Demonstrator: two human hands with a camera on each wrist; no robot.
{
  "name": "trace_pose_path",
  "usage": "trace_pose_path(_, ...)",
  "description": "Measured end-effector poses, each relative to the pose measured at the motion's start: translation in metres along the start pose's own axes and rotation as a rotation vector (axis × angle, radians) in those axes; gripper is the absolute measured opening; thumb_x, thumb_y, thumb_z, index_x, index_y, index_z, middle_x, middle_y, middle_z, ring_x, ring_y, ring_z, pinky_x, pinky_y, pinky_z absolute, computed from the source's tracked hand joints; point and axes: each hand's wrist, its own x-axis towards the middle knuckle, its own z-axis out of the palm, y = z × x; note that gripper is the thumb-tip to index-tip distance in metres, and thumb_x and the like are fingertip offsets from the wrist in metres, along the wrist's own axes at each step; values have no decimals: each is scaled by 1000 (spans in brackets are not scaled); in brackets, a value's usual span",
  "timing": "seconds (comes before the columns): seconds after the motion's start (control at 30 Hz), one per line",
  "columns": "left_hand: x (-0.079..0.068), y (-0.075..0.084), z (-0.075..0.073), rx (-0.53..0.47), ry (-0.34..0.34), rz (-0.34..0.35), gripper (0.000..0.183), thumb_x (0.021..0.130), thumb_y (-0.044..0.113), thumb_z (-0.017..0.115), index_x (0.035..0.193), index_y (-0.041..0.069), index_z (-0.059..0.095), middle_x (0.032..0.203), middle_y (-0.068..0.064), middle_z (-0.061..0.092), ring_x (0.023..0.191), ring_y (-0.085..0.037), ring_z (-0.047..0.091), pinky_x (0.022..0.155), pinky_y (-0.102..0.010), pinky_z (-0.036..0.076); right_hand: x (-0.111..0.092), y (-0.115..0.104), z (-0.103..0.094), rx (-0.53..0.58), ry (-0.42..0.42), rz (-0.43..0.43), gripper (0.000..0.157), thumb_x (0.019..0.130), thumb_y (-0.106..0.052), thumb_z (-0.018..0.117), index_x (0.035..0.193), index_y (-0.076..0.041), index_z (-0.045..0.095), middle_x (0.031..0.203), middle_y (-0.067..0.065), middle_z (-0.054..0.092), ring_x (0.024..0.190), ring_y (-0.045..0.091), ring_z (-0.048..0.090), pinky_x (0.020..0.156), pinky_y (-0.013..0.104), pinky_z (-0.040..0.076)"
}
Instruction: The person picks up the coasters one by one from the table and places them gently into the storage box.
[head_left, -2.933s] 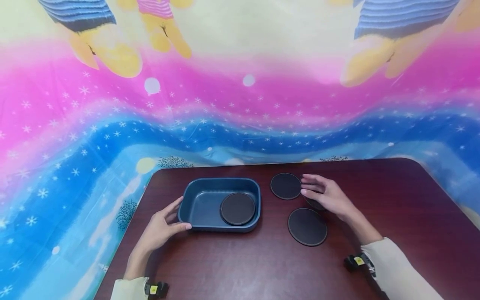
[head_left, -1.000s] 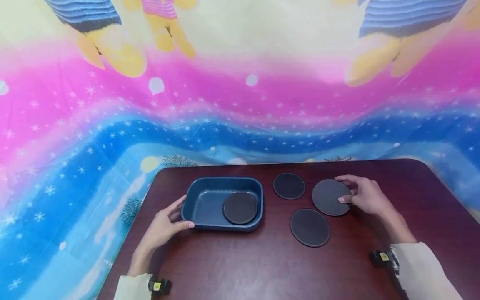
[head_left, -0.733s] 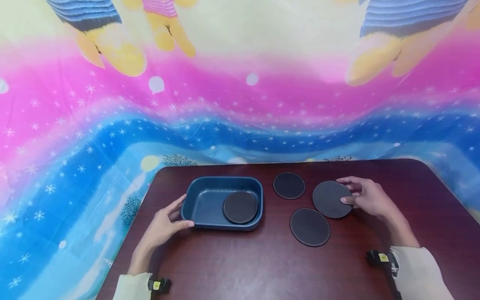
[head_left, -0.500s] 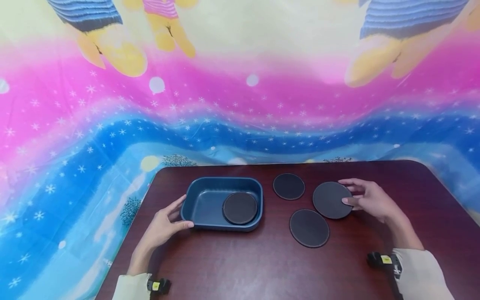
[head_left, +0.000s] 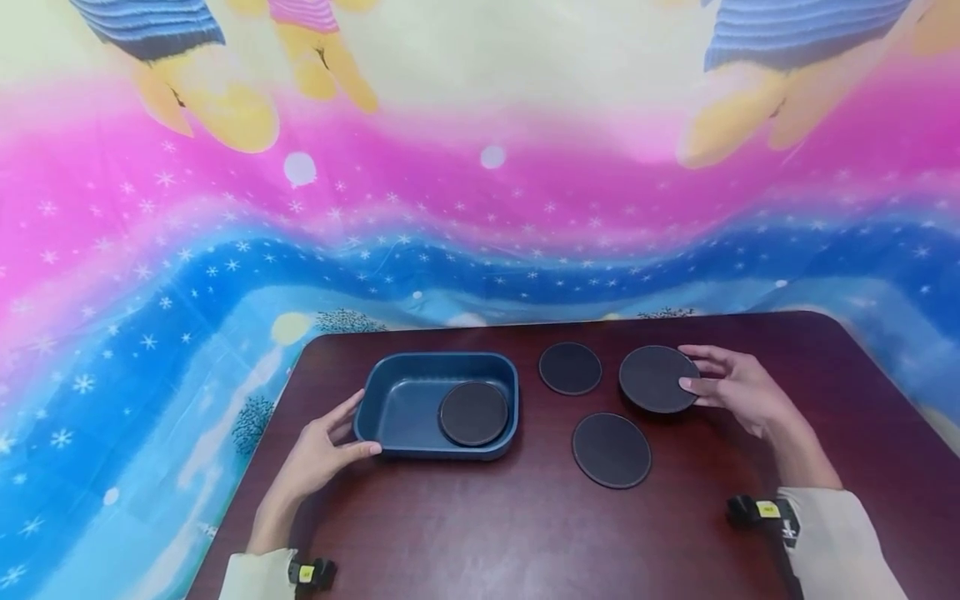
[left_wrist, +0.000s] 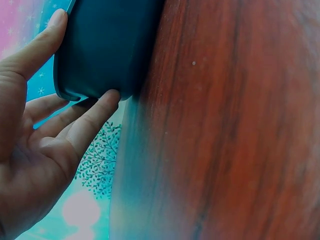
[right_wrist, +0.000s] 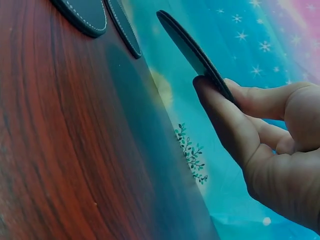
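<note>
My right hand pinches a round black coaster by its right edge, thumb on top and fingers beneath, holding it off the table. In the right wrist view this coaster appears edge-on, its rim looking layered. My left hand grips the left end of a dark blue rectangular dish, thumb at the near corner and fingers along the side. The left wrist view shows the fingers against the dish wall. Inside the dish, at its right end, lies another coaster.
Two more stitched black coasters lie on the brown table right of the dish: a far one and a nearer one. A printed cloth hangs behind the table's far edge. Both wrists carry small black cameras.
My right hand first covered a coaster on the table, then pinched it and moved right. Since half a second ago the coaster has tilted flatter and risen slightly. The left hand keeps its grip.
</note>
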Motion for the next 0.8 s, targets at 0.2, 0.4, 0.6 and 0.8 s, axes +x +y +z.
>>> trace_pose_path(0.2, 1, 0, 0, -5, -2, 14, 95, 90, 26, 89, 169, 20, 37, 164, -24, 50, 145, -46, 56, 97, -38, 64, -1, -3, 0, 21, 12, -11, 79, 103, -17, 75, 166, 4, 31, 145, 24, 56, 97, 5, 77, 84, 29, 66)
trace_pose_path(0.4, 1, 2, 0, 16, -27, 10, 89, 92, 26, 88, 168, 21, 40, 164, -25, 50, 147, -44, 53, 98, -39, 64, -4, -3, 2, 48, 5, 2, 79, 104, -15, 73, 167, 5, 29, 158, 38, 40, 96, 3, 75, 84, 27, 66)
trace_pose_path(0.6, 0, 6, -2, 20, -28, -30, 91, 90, 31, 89, 167, 19, 42, 159, -26, 54, 146, -41, 54, 100, -40, 63, -3, -2, 1, 31, 17, -9, 80, 103, -18, 75, 166, 4, 31, 139, 14, 60, 97, 6, 77, 84, 28, 66)
trace_pose_path(0.8, -1, 9, -2, 14, -22, -50, 91, 90, 31, 89, 167, 18, 42, 157, -26, 57, 145, -39, 56, 99, -38, 63, -1, -3, 0, 51, 18, -20, 80, 102, -18, 76, 166, 3, 33, 122, -13, 62, 99, 3, 76, 85, 28, 66)
